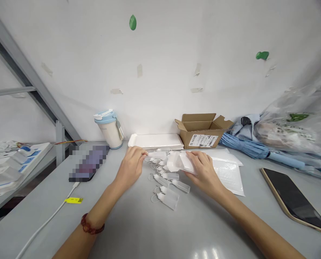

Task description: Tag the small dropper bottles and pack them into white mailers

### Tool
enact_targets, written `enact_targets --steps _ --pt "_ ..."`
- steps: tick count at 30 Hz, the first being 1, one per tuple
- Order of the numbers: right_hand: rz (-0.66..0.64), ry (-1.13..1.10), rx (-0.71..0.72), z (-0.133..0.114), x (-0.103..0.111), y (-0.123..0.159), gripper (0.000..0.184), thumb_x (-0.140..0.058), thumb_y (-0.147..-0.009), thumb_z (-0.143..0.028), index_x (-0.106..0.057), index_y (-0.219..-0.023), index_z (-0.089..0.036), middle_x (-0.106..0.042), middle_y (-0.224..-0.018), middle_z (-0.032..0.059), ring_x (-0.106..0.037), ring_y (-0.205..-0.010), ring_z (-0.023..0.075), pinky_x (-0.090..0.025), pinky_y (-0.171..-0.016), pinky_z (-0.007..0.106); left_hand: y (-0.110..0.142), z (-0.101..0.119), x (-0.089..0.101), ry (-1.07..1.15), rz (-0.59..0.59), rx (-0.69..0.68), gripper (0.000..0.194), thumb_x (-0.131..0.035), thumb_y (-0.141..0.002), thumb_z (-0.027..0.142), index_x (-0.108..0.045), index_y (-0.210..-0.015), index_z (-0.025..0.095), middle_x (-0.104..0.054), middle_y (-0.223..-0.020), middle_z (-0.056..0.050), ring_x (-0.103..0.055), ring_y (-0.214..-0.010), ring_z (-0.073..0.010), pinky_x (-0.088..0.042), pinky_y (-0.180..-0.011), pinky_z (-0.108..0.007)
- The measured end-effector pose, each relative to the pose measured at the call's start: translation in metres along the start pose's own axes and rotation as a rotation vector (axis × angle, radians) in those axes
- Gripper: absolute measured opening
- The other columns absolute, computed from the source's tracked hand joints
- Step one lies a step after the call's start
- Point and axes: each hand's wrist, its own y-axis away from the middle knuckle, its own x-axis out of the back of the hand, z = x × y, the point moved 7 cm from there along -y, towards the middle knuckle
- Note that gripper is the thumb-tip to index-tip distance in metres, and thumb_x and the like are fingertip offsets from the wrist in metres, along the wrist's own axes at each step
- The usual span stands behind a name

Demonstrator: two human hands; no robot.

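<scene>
Left hand (132, 163) pinching small dropper bottle (157, 155), right hand (203, 169) gripping white pouch (178, 162); best w/ pouch mouth held wide, bottle fed in cap-first, clear of loose bottles (168, 189)

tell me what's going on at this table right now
A person sits at a grey table handling small clear plastic squeeze bottles with capped nozzles, which lie in a loose cluster between both hands. The left hand pinches one small bottle at the top of the cluster. The right hand grips a white plastic pouch. Behind stand a white foam tray, an open brown cardboard box and a pale blue-lidded cup. A dark tablet lies at the right.
</scene>
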Motion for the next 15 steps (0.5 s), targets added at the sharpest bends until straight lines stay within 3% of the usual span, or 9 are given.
enact_targets --steps 4,8,11,15 --pt "0.001 -0.027 0.023 -0.006 0.0 0.002 0.051 -0.052 -0.081 -0.025 -0.037 -0.129 -0.021 -0.048 -0.111 0.0141 -0.045 -0.102 0.0306 -0.036 -0.085 0.048 0.007 0.033 -0.014 -0.116 -0.077 -0.142 0.022 -0.035 -0.087 0.009 -0.056 -0.088 0.016 -0.055 -0.087 -0.008 -0.048 -0.084 -0.021 -0.043 -0.073 -0.033" --pt "-0.023 -0.057 0.055 -0.016 -0.002 0.005 0.05 -0.053 -0.08 -0.023 -0.038 -0.127 -0.019 -0.047 -0.111 0.0149 -0.044 -0.104 0.0308 -0.036 -0.086 0.048 0.016 0.049 -0.029 -0.186 -0.136 -0.205 0.026 -0.035 -0.085 0.003 -0.057 -0.089 0.015 -0.055 -0.087 -0.009 -0.047 -0.082 -0.0218 -0.044 -0.069 -0.034" --pt "-0.02 -0.078 0.087 -0.024 -0.002 0.006 0.05 -0.053 -0.08 -0.021 -0.037 -0.127 -0.019 -0.048 -0.11 0.0149 -0.044 -0.103 0.0303 -0.037 -0.085 0.047 0.021 0.056 -0.034 -0.062 -0.131 -0.199 0.025 -0.036 -0.086 0.004 -0.058 -0.089 0.016 -0.056 -0.084 -0.007 -0.048 -0.079 -0.0199 -0.044 -0.068 -0.033" --pt "-0.02 -0.104 0.127 -0.031 -0.002 0.007 0.049 -0.053 -0.079 -0.017 -0.038 -0.125 -0.017 -0.049 -0.109 0.0148 -0.044 -0.103 0.0295 -0.038 -0.084 0.047 0.023 0.063 -0.032 0.224 -0.042 -0.139 0.022 -0.038 -0.088 0.008 -0.058 -0.091 0.017 -0.061 -0.084 -0.005 -0.051 -0.08 -0.0178 -0.045 -0.072 -0.032"
